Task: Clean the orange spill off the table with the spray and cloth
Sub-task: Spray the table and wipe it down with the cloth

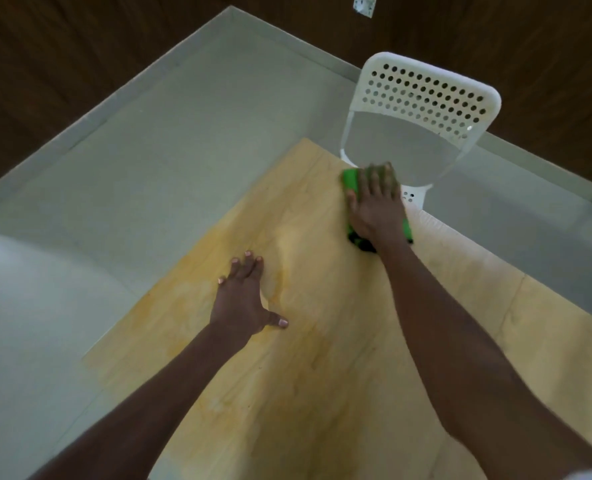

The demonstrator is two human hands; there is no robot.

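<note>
The right hand lies flat, fingers straight and spread, pressing down on a bright green cloth with dark patches at the far edge of the pale, light-wood counter. The cloth shows ahead of the fingertips and to the left of them, and again beneath the wrist, where a darker bunched part pokes out on both sides; the palm covers the middle of it. The left hand rests palm-down on the bare counter, nearer to the person and well apart from the right hand, with its fingers straight and fanned out and the thumb stretched to the right; it holds nothing.

A faint orange-yellow smeared stain runs across the counter just to the right of the left hand's fingers, and paler streaks of the same tint spread to the left of that hand and back under the forearms. The cloth lies beyond this streak, away from the left hand.

Just past the right hand, a white plastic chair with a perforated backrest stands on the grey floor.
</note>
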